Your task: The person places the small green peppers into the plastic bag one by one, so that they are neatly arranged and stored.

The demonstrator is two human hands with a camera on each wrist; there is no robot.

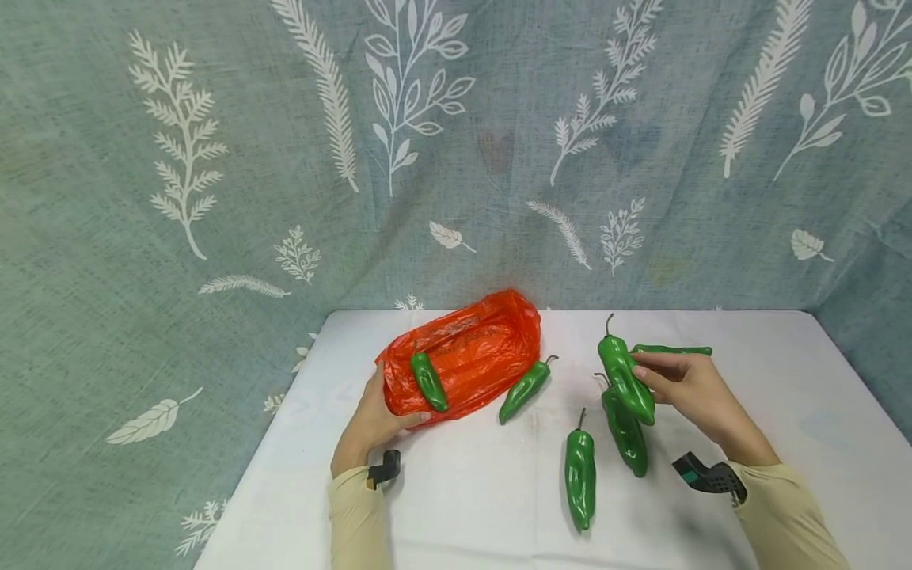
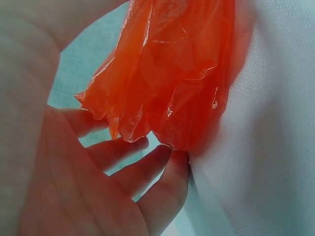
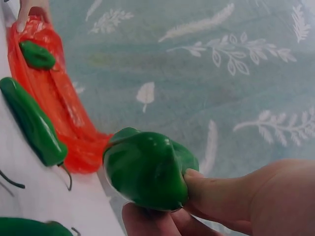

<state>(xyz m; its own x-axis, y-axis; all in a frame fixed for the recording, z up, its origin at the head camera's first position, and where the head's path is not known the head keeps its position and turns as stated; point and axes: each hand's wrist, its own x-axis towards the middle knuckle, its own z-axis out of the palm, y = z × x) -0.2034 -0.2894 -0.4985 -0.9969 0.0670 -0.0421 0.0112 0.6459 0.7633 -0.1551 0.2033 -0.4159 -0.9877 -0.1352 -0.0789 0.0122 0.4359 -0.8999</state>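
Observation:
My left hand (image 1: 374,419) holds the left end of a crinkled red plastic bag (image 1: 492,336), thumb at the near edge and fingers at the far side. The left wrist view shows those bent fingers against the bag's gathered edge (image 2: 167,98). One green pepper (image 1: 429,382) lies on the bag. To the right, my right hand (image 1: 687,384) pinches another green pepper (image 1: 627,380) between thumb and fingers, stem pointing away. It hangs above a pepper lying on the table (image 1: 627,439), partly covering it. In the right wrist view the held pepper (image 3: 147,169) shows its blunt end.
A green pepper (image 1: 526,392) lies beside the bag's right side, and another (image 1: 580,479) lies nearer on the white table (image 1: 470,507). Behind my right hand a further pepper (image 1: 673,349) lies sideways. A patterned green-grey cloth (image 1: 456,158) hangs along the table's far edge.

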